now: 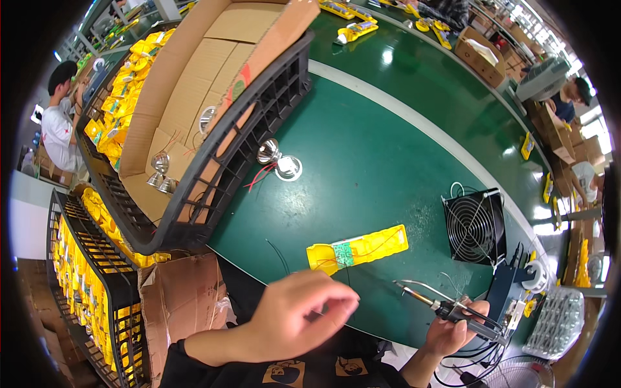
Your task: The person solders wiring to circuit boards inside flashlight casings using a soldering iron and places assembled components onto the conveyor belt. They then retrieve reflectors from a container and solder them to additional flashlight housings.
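My right hand (449, 333) grips a soldering iron (446, 309) with a curved metal solder-feed tube along it, tip pointing left over the table. Fingers curled and thumb pressed toward them, my left hand (294, 317) hovers at the front edge of the table. Whatever it pinches, if anything, is too small to make out. Just beyond it lies a yellow plastic housing (381, 244), open side up, with a small green circuit board (343, 254) inside. Thin red and dark wires come off the board; a dark one runs down toward my left fingertips.
Silvery reflector lamp cups (268, 152) lie on the green table (323, 200). A black crate (272, 110) with a cardboard box (194, 71) stands left, near crates of yellow housings (84, 278). A black fan (474, 226) stands right. Beyond runs a green conveyor (414, 77); other people work nearby.
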{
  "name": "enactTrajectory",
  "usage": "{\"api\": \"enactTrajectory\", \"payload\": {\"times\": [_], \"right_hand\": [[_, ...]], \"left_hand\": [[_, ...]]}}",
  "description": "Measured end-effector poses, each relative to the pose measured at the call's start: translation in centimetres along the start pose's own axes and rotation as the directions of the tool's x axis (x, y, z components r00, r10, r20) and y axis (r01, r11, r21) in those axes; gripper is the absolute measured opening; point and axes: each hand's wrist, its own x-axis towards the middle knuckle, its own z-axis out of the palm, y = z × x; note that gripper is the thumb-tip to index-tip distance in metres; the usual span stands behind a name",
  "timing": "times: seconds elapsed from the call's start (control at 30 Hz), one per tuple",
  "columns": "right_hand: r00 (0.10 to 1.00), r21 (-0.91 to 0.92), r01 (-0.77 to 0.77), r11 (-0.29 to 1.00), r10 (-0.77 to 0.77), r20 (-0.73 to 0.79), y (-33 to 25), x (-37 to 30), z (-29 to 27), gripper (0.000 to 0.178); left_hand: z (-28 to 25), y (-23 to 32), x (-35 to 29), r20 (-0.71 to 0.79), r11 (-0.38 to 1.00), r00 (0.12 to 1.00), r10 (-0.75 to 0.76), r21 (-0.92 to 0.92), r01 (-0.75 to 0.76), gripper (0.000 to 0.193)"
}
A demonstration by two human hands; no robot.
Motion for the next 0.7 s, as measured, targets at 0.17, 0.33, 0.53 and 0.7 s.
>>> {"api": "enactTrajectory", "payload": {"times": [0.17, 0.33, 0.53, 0.7], "right_hand": [[0.989, 0.0, -0.105, 0.995, 0.104, 0.108, -0.1, 0.1, 1.6, 0.029], [0.984, -0.083, -0.125, 0.989, 0.134, 0.121, -0.7, -0.1, 2.3, 0.035], [0.977, -0.125, -0.146, 0.981, 0.163, 0.135, -0.8, -0.2, 2.6, 0.038], [0.972, -0.135, -0.173, 0.976, 0.191, 0.134, -1.2, -0.1, 2.4, 0.038]], "left_hand": [[0.0, -1.3, 2.3, 0.193, 0.966, 0.961, 0.199, 0.125, -0.226, 0.01], [-0.2, -1.0, 5.2, 0.525, 0.982, 0.839, 0.139, 0.036, -0.185, 0.016], [0.3, -1.4, 5.6, 0.652, 0.998, 0.757, 0.042, 0.001, -0.056, 0.015], [0.6, -1.7, 5.2, 0.563, 0.986, 0.812, 0.153, -0.032, -0.164, 0.013]]}}
